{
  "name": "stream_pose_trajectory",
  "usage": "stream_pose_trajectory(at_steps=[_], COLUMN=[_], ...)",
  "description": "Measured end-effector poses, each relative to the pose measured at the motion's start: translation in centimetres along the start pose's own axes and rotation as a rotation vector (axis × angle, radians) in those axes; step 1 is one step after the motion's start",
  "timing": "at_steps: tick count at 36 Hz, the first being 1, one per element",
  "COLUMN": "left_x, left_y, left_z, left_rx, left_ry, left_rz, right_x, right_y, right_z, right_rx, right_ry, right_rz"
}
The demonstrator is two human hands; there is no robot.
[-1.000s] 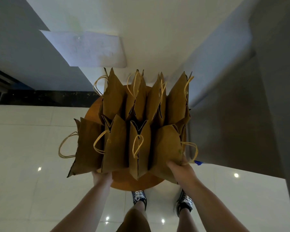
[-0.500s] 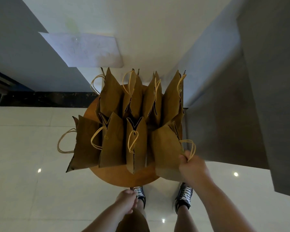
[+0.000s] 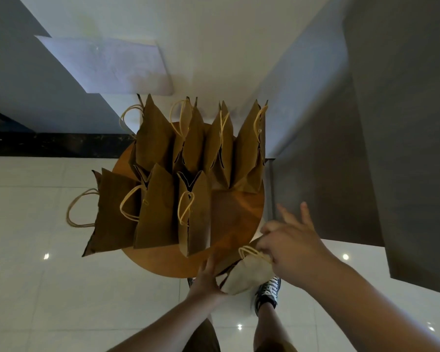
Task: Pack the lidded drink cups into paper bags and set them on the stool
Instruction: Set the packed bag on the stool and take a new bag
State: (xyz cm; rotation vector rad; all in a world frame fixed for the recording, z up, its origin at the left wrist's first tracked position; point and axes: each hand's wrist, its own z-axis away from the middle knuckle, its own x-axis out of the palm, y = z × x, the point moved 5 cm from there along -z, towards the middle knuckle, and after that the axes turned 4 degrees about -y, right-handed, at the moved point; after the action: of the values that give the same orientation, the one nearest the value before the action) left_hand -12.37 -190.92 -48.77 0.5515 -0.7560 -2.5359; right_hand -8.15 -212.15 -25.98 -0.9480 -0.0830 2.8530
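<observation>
A person is looking down at a round wooden stool (image 3: 235, 214) that is carrying seven bags (image 3: 158, 212), four in the far row and three in the near row. An eighth bag (image 3: 248, 275) is hanging in the air over the stool's near right rim, partly out above the floor (image 3: 36, 288) and the person's shoes (image 3: 268, 290).

This bag is tilting, with its long axis running from near left up to far right and its mouth towards the right hand (image 3: 294, 247). That hand is nearer the top and is pinching the rope handles (image 3: 252, 251) between thumb and forefinger, while its other fingers (image 3: 305, 214) are spreading straight out. The left hand (image 3: 206, 279) is pressing fairly straight fingers against the bag's lower left side, steadying it.

A bare patch of stool is lying just beyond the bag, right of the near row. A grey wall (image 3: 341, 174) is standing close on the right. No cup is showing.
</observation>
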Motion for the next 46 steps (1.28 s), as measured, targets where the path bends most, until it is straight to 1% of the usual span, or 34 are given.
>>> stream_pose_trajectory(at_steps=[2, 6, 8, 10, 12, 14, 17, 19, 21, 22, 23, 24, 25, 26, 27, 28, 29, 30, 31, 33, 38, 40, 42, 46], left_x=[0.4, 1.0, 0.4, -0.7, -1.2, -1.3, -1.2, -0.8, -0.3, -0.1, 0.0, 0.2, 0.3, 0.5, 0.6, 0.7, 0.8, 0.8, 0.7, 0.7, -0.2, -0.6, -0.9, -0.5], left_y=[0.5, 0.5, 0.2, 0.4, 1.2, 1.7, 1.8, 1.8, 1.8, 1.7, 2.0, 2.2, 2.5, 2.9, 3.2, 3.4, 3.3, 3.2, 3.0, 2.6, 2.4, 2.6, 3.0, 3.0], left_z=[-0.3, -1.0, -1.1, -0.9, -0.7, -0.7, -1.2, -1.2, -0.9, -0.8, -0.8, -0.9, -1.1, -1.2, -1.3, -1.3, -1.4, -1.4, -1.5, -1.6, -1.8, -2.0, -2.2, -2.3], left_rx=[0.079, 0.055, 0.023, 0.016, 0.01, -0.01, -0.044, -0.082, -0.114, -0.12, -0.099, -0.074, -0.042, -0.014, 0.0, 0.003, -0.012, -0.039, -0.066, -0.102, -0.151, -0.201, -0.222, -0.254], left_ry=[-0.011, 0.025, 0.114, 0.233, 0.275, 0.283, 0.318, 0.327, 0.321, 0.308, 0.301, 0.299, 0.304, 0.306, 0.303, 0.297, 0.28, 0.258, 0.245, 0.248, 0.306, 0.318, 0.331, 0.314], left_rz=[0.023, -0.004, -0.04, -0.009, 0.029, 0.011, -0.005, 0.006, 0.094, 0.129, 0.1, 0.053, -0.014, -0.085, -0.126, -0.123, -0.098, -0.054, 0.002, 0.09, 0.089, 0.103, 0.086, 0.099], right_x=[-0.2, -0.4, -0.3, -0.2, 0.0, 0.0, 0.0, 0.6, 2.1, 3.3, 4.7, 6.2, 7.9, 9.8, 11.8, 13.6, 14.8, 15.5, 16.1, 16.6, 14.9, 14.1, 13.4, 13.5], right_y=[-0.2, -0.7, -0.9, -1.0, -0.8, -0.7, -0.1, 0.8, 2.3, 3.0, 3.4, 3.6, 3.6, 3.3, 2.7, 2.0, 1.3, 0.7, 0.3, -0.3, -1.0, -0.8, -0.9, -0.6], right_z=[-0.8, -2.7, -3.8, -4.9, -5.9, -6.6, -7.5, -7.7, -7.9, -8.2, -8.8, -9.5, -10.2, -10.9, -11.4, -11.9, -12.3, -12.7, -13.1, -13.7, -15.0, -15.7, -16.1, -15.1], right_rx=[-0.019, -0.033, -0.054, -0.077, -0.101, -0.129, -0.133, -0.055, 0.084, 0.149, 0.214, 0.303, 0.426, 0.556, 0.649, 0.684, 0.657, 0.607, 0.57, 0.542, 0.529, 0.528, 0.506, 0.603], right_ry=[-0.009, -0.004, 0.019, 0.05, 0.107, 0.232, 0.486, 0.654, 0.741, 0.737, 0.696, 0.617, 0.488, 0.3, 0.074, -0.132, -0.268, -0.328, -0.335, -0.3, -0.233, -0.156, -0.13, -0.168], right_rz=[-0.009, -0.024, -0.021, -0.013, -0.018, -0.048, -0.164, -0.322, -0.586, -0.753, -0.932, -1.121, -1.313, -1.502, -1.691, -1.859, -1.989, -2.069, -2.103, -2.089, -2.035, -2.082, -2.123, -1.988])
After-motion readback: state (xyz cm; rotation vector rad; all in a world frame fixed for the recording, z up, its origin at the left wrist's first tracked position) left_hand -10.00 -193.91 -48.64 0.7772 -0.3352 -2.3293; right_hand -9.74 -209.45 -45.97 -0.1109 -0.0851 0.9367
